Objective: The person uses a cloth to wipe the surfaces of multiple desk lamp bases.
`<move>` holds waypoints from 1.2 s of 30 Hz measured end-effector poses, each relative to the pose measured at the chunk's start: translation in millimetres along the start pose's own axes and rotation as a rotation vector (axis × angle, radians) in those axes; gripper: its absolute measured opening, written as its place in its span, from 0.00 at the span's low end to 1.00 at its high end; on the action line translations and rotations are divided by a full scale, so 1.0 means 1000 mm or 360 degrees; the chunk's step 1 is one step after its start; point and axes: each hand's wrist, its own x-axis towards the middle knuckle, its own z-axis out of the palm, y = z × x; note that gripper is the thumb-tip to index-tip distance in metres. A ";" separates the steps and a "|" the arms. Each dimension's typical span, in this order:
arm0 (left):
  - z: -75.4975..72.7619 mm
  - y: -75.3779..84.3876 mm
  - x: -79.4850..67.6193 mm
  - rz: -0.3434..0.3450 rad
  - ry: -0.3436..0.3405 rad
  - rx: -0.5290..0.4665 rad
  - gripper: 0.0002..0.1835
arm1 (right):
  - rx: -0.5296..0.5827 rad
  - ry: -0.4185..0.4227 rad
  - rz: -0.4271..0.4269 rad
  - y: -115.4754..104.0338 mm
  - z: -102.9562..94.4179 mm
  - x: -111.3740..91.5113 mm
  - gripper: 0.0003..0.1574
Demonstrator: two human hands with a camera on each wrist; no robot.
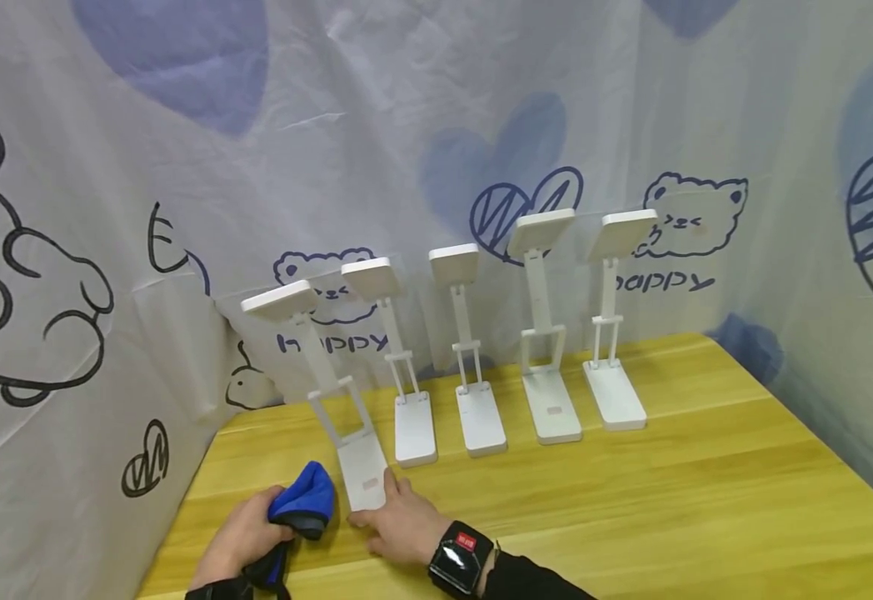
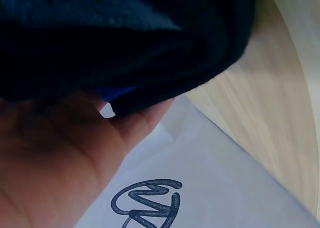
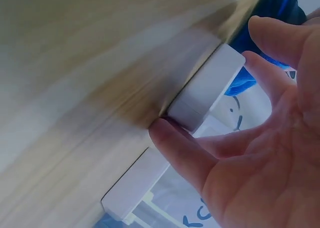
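My left hand (image 1: 240, 533) holds a bunched blue cloth (image 1: 309, 492) with dark edging, its thumb hooked over the fabric. In the left wrist view the dark side of the cloth (image 2: 200, 53) covers most of the fingers. My right hand (image 1: 405, 521) grips the front end of the leftmost white desk lamp's base (image 1: 361, 467), with fingertips on its right side and thumb at its front left corner. The right wrist view shows the end of that base (image 3: 207, 88) between the digits. This lamp stands unfolded, its head (image 1: 281, 302) raised and tilted.
More unfolded white desk lamps stand in a row to the right; the nearest has its base (image 1: 415, 429) close beside the gripped one, and the farthest base (image 1: 615, 396) is at the right. The wooden table (image 1: 669, 500) meets a printed white curtain (image 1: 376, 125) behind and at both sides.
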 end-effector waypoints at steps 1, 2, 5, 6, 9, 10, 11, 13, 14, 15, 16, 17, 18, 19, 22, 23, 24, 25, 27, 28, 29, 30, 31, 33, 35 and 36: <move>0.001 -0.001 0.000 0.0003 -0.0001 0.0003 0.31 | 0.0001 -0.0006 -0.0003 0.000 0.000 -0.001 0.26; 0.001 -0.001 -0.001 0.0006 -0.0003 0.0007 0.30 | 0.0009 -0.0016 -0.0008 -0.001 0.000 -0.003 0.26; 0.002 -0.002 -0.002 0.0010 0.0007 0.0003 0.29 | 0.0022 -0.0033 -0.0013 -0.002 -0.002 -0.008 0.26; 0.002 -0.002 -0.003 0.0011 0.0013 -0.0006 0.29 | 0.0036 -0.0040 -0.0007 -0.003 -0.003 -0.009 0.26; 0.000 0.000 -0.003 0.0024 0.0055 -0.0027 0.31 | 0.0074 -0.0066 0.0023 -0.005 -0.005 -0.012 0.26; -0.001 0.001 -0.003 0.0031 0.0075 -0.0032 0.31 | 0.0099 -0.0081 0.0045 -0.005 -0.005 -0.012 0.27; -0.002 0.002 -0.003 0.0041 0.0095 -0.0038 0.30 | 0.0129 -0.0097 0.0076 -0.005 -0.006 -0.012 0.28; -0.003 0.004 -0.002 0.0063 0.0133 -0.0041 0.30 | 0.0205 -0.0132 0.0152 -0.005 -0.008 -0.010 0.32; -0.004 0.006 -0.002 0.0076 0.0156 -0.0039 0.29 | 0.0248 -0.0145 0.0193 -0.005 -0.009 -0.009 0.33; -0.005 0.007 -0.001 0.0090 0.0177 -0.0039 0.29 | 0.0284 -0.0150 0.0233 -0.005 -0.011 -0.007 0.35; -0.005 0.009 -0.001 0.0102 0.0199 -0.0031 0.28 | 0.0314 -0.0147 0.0262 -0.005 -0.013 -0.006 0.37; -0.005 0.010 0.000 0.0116 0.0224 -0.0019 0.27 | 0.0341 -0.0141 0.0283 -0.005 -0.015 -0.004 0.38; -0.005 0.011 0.001 0.0128 0.0242 -0.0006 0.26 | 0.0364 -0.0128 0.0286 -0.005 -0.018 -0.002 0.38; -0.004 0.012 0.001 0.0139 0.0260 0.0007 0.25 | 0.0360 -0.0089 0.0267 -0.004 -0.021 0.000 0.38; -0.001 0.014 0.002 0.0166 0.0305 0.0037 0.22 | 0.0341 0.0088 0.0175 -0.002 -0.030 0.010 0.35; -0.001 0.014 0.003 0.0174 0.0316 0.0044 0.22 | 0.0342 0.0178 0.0141 -0.001 -0.033 0.014 0.33; 0.000 0.014 0.003 0.0179 0.0320 0.0045 0.21 | 0.0338 0.0278 0.0111 0.000 -0.035 0.019 0.31; 0.001 0.015 0.003 0.0185 0.0325 0.0047 0.21 | 0.0326 0.0381 0.0089 0.002 -0.038 0.023 0.29; 0.002 0.016 0.004 0.0196 0.0327 0.0054 0.21 | 0.0337 0.0569 0.0076 0.004 -0.043 0.033 0.27; 0.003 0.016 0.004 0.0202 0.0324 0.0058 0.21 | 0.0341 0.0655 0.0075 0.005 -0.045 0.038 0.26; 0.003 0.017 0.004 0.0208 0.0324 0.0060 0.21 | 0.0327 0.0734 0.0072 0.006 -0.047 0.042 0.26; 0.004 0.017 0.004 0.0212 0.0320 0.0061 0.21 | 0.0310 0.0799 0.0077 0.006 -0.048 0.047 0.26; 0.004 0.018 0.004 0.0220 0.0317 0.0062 0.22 | 0.0288 0.0863 0.0077 0.006 -0.050 0.051 0.25; 0.004 0.018 0.004 0.0222 0.0314 0.0063 0.22 | 0.0245 0.0971 0.0072 0.007 -0.052 0.058 0.26; 0.005 0.019 0.004 0.0215 0.0304 0.0063 0.22 | 0.0204 0.1051 0.0080 0.007 -0.054 0.064 0.26; 0.005 0.020 0.004 0.0213 0.0296 0.0064 0.22 | 0.0188 0.1083 0.0086 0.007 -0.054 0.067 0.27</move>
